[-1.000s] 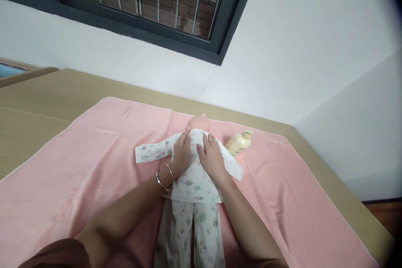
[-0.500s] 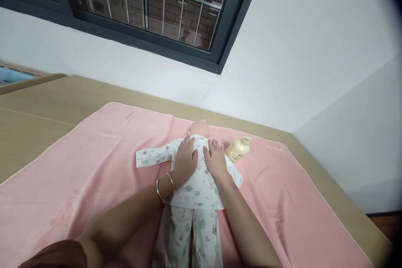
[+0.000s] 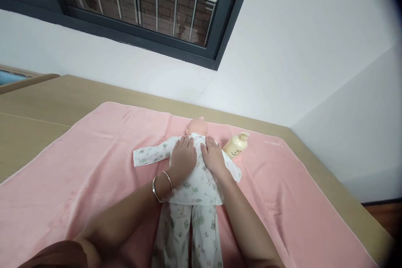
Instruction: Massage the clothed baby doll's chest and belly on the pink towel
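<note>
Both hands, left hand [image 3: 183,160] and right hand [image 3: 212,158], lie flat on doll [image 3: 191,176].

Bare pink towel [image 3: 78,176] lies left; bottle [image 3: 235,145] crowds the doll's [image 3: 191,176] right.

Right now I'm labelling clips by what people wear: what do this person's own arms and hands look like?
Both forearms are bare, with no gloves on the left hand or the right hand. The left wrist carries two thin silver-coloured bangles. The right wrist shows nothing worn. A bit of brown cloth, possibly a sleeve, shows at the bottom left edge.
</note>
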{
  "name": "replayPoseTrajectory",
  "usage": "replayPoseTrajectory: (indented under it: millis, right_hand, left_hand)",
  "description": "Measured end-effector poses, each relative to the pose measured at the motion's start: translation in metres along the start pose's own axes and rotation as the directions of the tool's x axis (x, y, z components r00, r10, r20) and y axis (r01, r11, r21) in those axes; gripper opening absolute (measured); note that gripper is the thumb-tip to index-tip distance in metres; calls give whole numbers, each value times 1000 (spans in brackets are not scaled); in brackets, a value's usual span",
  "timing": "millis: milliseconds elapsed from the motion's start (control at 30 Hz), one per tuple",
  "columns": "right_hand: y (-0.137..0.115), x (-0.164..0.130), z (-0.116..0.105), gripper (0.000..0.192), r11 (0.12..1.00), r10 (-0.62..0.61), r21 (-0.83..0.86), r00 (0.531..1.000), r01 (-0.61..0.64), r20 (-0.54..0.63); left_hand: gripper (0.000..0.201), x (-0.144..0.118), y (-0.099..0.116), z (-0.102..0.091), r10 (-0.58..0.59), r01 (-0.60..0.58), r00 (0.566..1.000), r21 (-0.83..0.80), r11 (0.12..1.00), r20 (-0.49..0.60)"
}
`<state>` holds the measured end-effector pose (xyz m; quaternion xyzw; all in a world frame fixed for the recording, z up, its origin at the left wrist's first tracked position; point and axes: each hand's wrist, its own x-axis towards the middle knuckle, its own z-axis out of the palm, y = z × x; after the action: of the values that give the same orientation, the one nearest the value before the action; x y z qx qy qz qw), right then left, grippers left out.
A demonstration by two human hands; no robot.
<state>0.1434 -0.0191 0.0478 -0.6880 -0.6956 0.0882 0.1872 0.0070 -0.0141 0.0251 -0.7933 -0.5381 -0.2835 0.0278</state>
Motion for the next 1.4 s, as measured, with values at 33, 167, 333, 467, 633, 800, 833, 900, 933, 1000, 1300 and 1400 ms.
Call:
replayPoseTrajectory:
  millis: [33,167,333,467,633,800,833,900,933,1000,1300,1400]
  right_hand:
    - [7,6,0,56,1000,5,29,1000,-5,17]
    - [8,7,4,56,1000,7,-5,1000,-7,-3]
    - [-28,-21,6,52,978,-44,-208,998,32,-54]
    - [-37,-31,2,48,972,-108,-215,994,100,-27]
    - [-12,-11,2,51,996,-22,-82,999,19,-38]
    - [-1,-1,10,54,998,32,-45,997,-35,-68]
    - [-2,-2,11,53,998,31,-43,997,-35,-74]
    - [-4,-4,11,53,998,29,-45,996,-32,-82]
    - [-4,-4,11,53,998,28,-51,996,-32,-83]
    - [-5,-5,10,53,997,30,-65,996,-36,-87]
    - [-5,-4,6,51,997,7,-82,997,-13,-76]
    - [-14,-10,1,51,992,18,-123,998,-25,-62]
  left_hand:
    - [45,-4,5,-1,22,-22,1000,13,1000,-1]
    - [47,-5,8,0,12,-12,1000,-11,1000,16]
    - [44,13,-22,11,-56,61,997,-85,995,59]
    - [45,14,-30,20,-43,42,999,-91,995,-10]
    - [46,10,-21,22,-85,81,996,-136,987,-22]
    - [46,10,-18,20,-97,93,995,-159,983,-15]
    - [46,11,-19,20,-96,92,995,-161,983,-18]
    - [46,11,-19,19,-98,94,995,-159,983,-17]
    - [46,11,-19,18,-97,94,995,-155,983,-15]
    - [45,11,-17,14,-80,77,997,-139,987,-13]
    - [41,-4,10,-6,17,-17,1000,6,1000,5]
    - [42,-1,5,-4,8,-7,1000,-19,1000,21]
